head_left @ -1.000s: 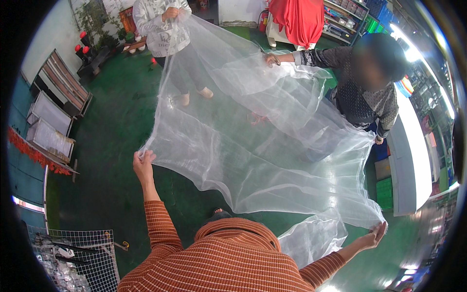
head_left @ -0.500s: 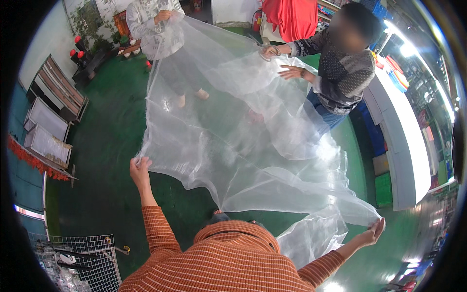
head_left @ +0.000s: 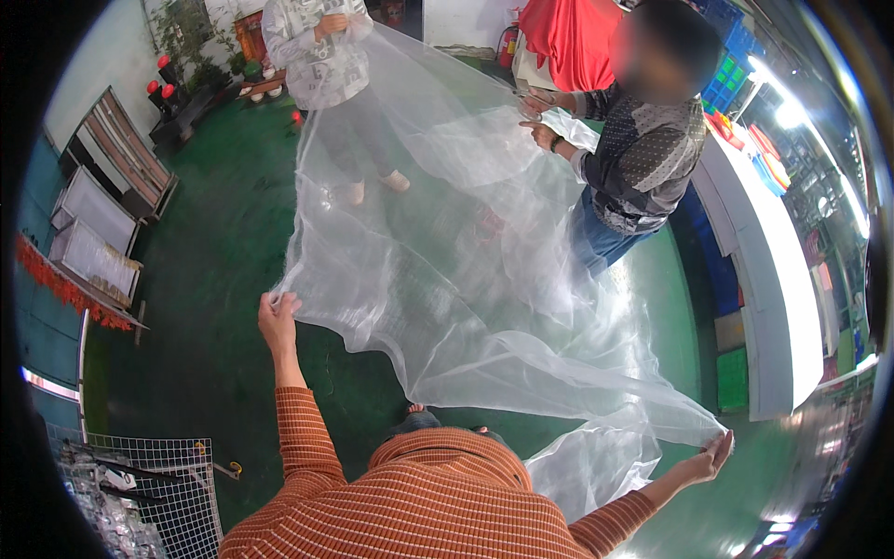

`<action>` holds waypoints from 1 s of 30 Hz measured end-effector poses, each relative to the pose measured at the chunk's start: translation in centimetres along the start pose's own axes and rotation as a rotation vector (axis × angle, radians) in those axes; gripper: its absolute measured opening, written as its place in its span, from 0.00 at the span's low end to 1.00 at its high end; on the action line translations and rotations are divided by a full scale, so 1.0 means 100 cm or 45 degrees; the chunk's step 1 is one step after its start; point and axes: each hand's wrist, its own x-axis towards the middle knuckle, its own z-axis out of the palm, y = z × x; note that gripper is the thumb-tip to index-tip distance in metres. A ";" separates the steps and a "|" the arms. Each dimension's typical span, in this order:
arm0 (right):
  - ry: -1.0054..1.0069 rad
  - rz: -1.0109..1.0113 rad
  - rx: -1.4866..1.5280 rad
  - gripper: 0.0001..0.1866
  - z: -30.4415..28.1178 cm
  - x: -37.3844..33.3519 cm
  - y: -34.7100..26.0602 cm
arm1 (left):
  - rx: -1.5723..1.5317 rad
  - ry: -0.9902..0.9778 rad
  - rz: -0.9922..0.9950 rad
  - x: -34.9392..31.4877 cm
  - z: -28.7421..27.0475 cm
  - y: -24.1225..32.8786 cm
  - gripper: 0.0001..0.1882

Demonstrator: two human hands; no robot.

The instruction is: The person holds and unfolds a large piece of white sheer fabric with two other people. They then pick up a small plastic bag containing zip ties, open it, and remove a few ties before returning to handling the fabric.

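Over the green floor, my left hand pinches one corner of the clear mesh sheet & my right hand grips another, w/ two co-workers holding the far end, so it's spread taut but not yet folded.

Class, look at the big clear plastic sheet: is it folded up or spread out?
Spread out. The clear plastic sheet stretches above the green floor, with the left hand and right hand gripping two corners, far apart.
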 end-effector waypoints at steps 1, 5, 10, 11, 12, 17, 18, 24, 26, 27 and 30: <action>-0.001 -0.003 0.002 0.13 0.000 -0.001 -0.002 | 0.012 -0.005 -0.010 -0.001 -0.001 0.000 0.12; -0.017 -0.012 0.052 0.13 -0.002 0.001 0.001 | -0.041 -0.026 -0.028 -0.003 -0.005 -0.003 0.11; -0.001 -0.025 0.051 0.12 0.000 -0.008 -0.012 | 0.055 -0.058 -0.024 -0.004 -0.010 -0.003 0.11; -0.011 -0.028 0.035 0.12 -0.001 -0.007 -0.012 | 0.044 -0.052 -0.015 -0.005 -0.010 -0.004 0.11; -0.020 -0.031 0.018 0.12 -0.002 -0.006 -0.011 | 0.032 -0.047 -0.006 -0.007 -0.009 -0.006 0.11; -0.003 -0.016 0.048 0.12 -0.001 -0.009 -0.014 | 0.045 -0.045 -0.009 -0.012 -0.010 -0.001 0.11; -0.002 -0.018 0.051 0.12 -0.002 -0.008 -0.010 | 0.026 -0.040 -0.014 -0.011 -0.011 -0.003 0.11; 0.009 -0.008 0.038 0.11 -0.002 -0.009 -0.010 | -0.079 -0.039 -0.029 -0.011 -0.010 0.001 0.09; 0.012 0.007 0.059 0.11 -0.001 -0.008 -0.009 | -0.063 -0.047 -0.018 -0.010 -0.009 0.002 0.09; 0.010 0.011 0.066 0.11 -0.001 -0.007 -0.007 | -0.044 -0.051 -0.009 -0.010 -0.007 0.001 0.09; 0.018 0.015 0.063 0.11 -0.002 -0.004 -0.001 | 0.013 -0.061 0.002 -0.009 -0.005 0.000 0.09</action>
